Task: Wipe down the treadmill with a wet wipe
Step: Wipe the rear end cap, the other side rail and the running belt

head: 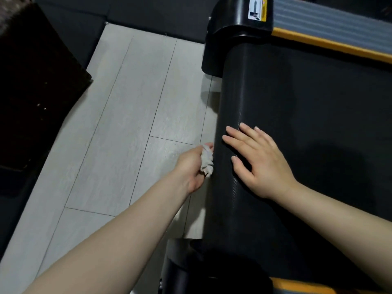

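A black treadmill (297, 102) with a wide matte rubber belt fills the right side of the view, its rounded rear end facing the floor. A yellow-orange side rail (331, 44) runs along its far edge, and a glossy black plastic end cap (233, 15) at the far corner bears a white and yellow warning sticker (257, 8). Pale grey wood-look floor planks (118, 128) stretch across the middle. A dark brown fuzzy rug or cushion (31, 85) lies at the left, on black floor mats (84, 20).

The right hand (261, 164) lies flat on the belt near its rear edge, palm down, fingers straight and slightly spread, holding nothing. The left hand (192, 168) reaches beside the treadmill's rear end, fingers curled around a crumpled white wet wipe (206, 161). The wipe is bunched in the fingers and sits right against the curved black rear face of the belt, just left of the right hand's fingertips.
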The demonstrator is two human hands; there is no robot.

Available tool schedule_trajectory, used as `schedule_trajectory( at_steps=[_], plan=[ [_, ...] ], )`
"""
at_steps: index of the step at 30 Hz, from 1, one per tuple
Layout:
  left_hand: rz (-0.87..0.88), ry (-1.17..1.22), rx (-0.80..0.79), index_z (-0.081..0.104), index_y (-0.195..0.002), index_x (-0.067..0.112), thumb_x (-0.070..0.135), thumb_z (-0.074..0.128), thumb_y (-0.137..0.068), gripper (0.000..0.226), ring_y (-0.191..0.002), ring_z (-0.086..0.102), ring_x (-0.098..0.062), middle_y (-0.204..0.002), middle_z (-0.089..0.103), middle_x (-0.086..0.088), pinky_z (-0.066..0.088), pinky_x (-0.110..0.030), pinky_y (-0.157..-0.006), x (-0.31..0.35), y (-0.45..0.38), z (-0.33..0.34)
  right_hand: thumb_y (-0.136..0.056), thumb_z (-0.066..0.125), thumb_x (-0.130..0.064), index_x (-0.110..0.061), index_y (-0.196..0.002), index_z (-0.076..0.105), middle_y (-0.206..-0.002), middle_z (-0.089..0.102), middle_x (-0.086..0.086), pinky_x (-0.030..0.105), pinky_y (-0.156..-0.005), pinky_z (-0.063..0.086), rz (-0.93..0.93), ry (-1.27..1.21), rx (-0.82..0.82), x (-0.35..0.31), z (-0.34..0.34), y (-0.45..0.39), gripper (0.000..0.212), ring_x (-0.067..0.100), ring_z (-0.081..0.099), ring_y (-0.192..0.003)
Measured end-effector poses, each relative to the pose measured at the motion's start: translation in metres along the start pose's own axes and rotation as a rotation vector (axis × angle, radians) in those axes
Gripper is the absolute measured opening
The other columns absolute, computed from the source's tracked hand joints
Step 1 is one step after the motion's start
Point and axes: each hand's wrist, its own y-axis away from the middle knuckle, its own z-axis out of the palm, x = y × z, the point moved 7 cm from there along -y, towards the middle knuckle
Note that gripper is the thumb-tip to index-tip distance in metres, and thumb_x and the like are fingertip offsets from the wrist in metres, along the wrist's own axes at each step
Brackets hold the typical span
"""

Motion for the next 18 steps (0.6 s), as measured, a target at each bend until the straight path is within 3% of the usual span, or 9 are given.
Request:
schedule_trajectory(
  at_steps=[3,6,9,12,14,16,18],
  plan=[
    [-0.044,-0.278,-0.055,0.068,-0.087,0.018,0.029,0.038,-0.1,0.035,-0.072,0.063,-0.016,-0.076,0.07,-0.001,0.051,-0.029,-0.073,-0.026,0.017,-0.007,-0.095,0.042,-0.034,-0.022,-0.141,0.051,-0.152,0.039,-0.009,0.038,-0.121,0.014,-0.003,0.006,-0.022,-0.002,0.001,0.0,0.048,0.013,0.023,-0.147],
    [-0.047,-0.685,-0.181,0.066,-0.068,0.021,0.026,0.041,-0.087,0.032,-0.081,0.054,-0.017,-0.07,0.063,0.006,0.04,-0.033,-0.087,-0.03,0.03,-0.026,-0.094,0.042,-0.034,-0.023,-0.141,0.05,-0.153,0.038,-0.008,0.04,-0.121,0.016,0.007,0.007,-0.037,-0.002,0.0,-0.002,0.049,0.014,0.023,-0.147],
    [-0.111,-0.747,-0.317,0.066,-0.103,0.0,0.006,0.047,-0.086,0.026,-0.091,0.06,-0.021,-0.093,0.068,-0.006,0.044,-0.035,-0.09,-0.027,0.028,-0.034,-0.094,0.043,-0.033,-0.022,-0.141,0.051,-0.153,0.038,-0.008,0.041,-0.121,0.016,0.003,0.005,-0.042,0.0,-0.001,-0.003,0.049,0.015,0.023,-0.147],
    [-0.118,-0.634,-0.238,0.065,-0.117,-0.002,-0.007,0.054,-0.092,0.028,-0.107,0.069,-0.027,-0.11,0.073,-0.015,0.052,-0.035,-0.099,-0.026,0.009,-0.042,-0.093,0.044,-0.032,-0.022,-0.141,0.051,-0.153,0.039,-0.007,0.042,-0.12,0.017,0.003,0.002,-0.044,0.0,0.0,-0.004,0.049,0.017,0.024,-0.147],
    [-0.081,-0.56,-0.166,0.067,-0.114,-0.002,-0.003,0.064,-0.089,0.025,-0.103,0.071,-0.027,-0.108,0.074,-0.016,0.055,-0.035,-0.095,-0.029,-0.011,-0.038,-0.093,0.045,-0.032,-0.022,-0.141,0.051,-0.153,0.039,-0.007,0.042,-0.12,0.017,0.002,0.001,-0.044,0.001,0.001,-0.005,0.049,0.017,0.025,-0.147],
    [-0.09,-0.485,-0.084,0.069,-0.107,0.001,0.005,0.066,-0.091,0.016,-0.082,0.073,-0.023,-0.094,0.075,-0.014,0.061,-0.031,-0.073,-0.035,-0.034,-0.027,-0.093,0.045,-0.032,-0.021,-0.141,0.051,-0.153,0.038,-0.007,0.041,-0.121,0.016,0.004,0.0,-0.051,0.001,0.002,-0.005,0.049,0.016,0.024,-0.147],
    [-0.156,-0.415,-0.054,0.068,-0.1,0.006,0.012,0.062,-0.095,0.01,-0.061,0.069,-0.019,-0.076,0.073,-0.01,0.056,-0.027,-0.051,-0.034,-0.056,-0.008,-0.092,0.046,-0.031,-0.021,-0.14,0.051,-0.153,0.039,-0.007,0.04,-0.121,0.015,0.003,0.001,-0.046,0.001,0.002,-0.005,0.05,0.016,0.024,-0.147]
  ],
)
